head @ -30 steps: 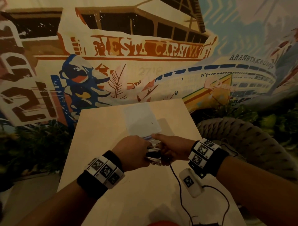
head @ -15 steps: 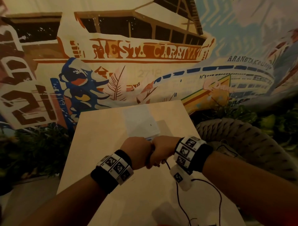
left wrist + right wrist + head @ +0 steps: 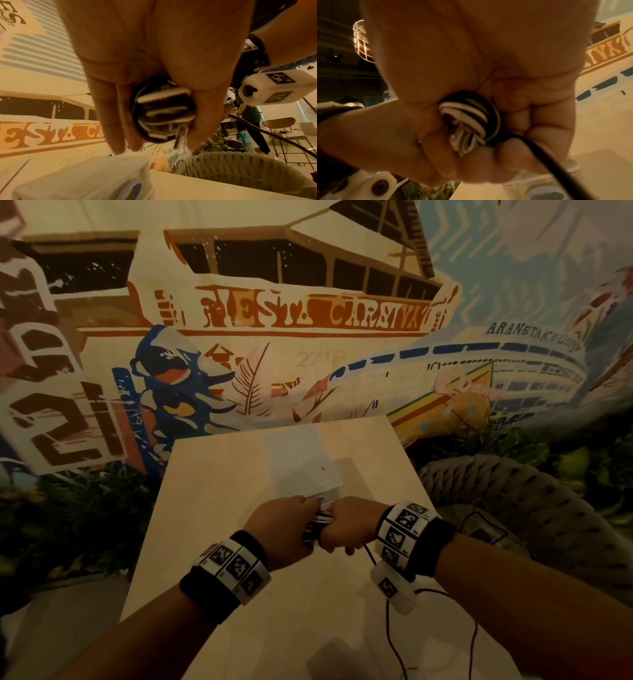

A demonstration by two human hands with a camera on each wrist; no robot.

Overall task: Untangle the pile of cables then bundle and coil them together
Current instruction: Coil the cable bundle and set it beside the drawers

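Basically the cable bundle (image 3: 317,525), black and white cords folded into tight loops, sits gripped between both hands above the worktop (image 3: 219,474), near its middle. Left hand (image 3: 281,529) curls its fingers round one end, right hand (image 3: 346,525) is fisted round the other. Probably light, limp and springy, smooth jackets likely slippery; best held mid-bundle so loops don't fan out. One black cord (image 3: 553,161) trails loose from the right fist. A pale flat pouch (image 3: 301,463) lies toward the far edge.
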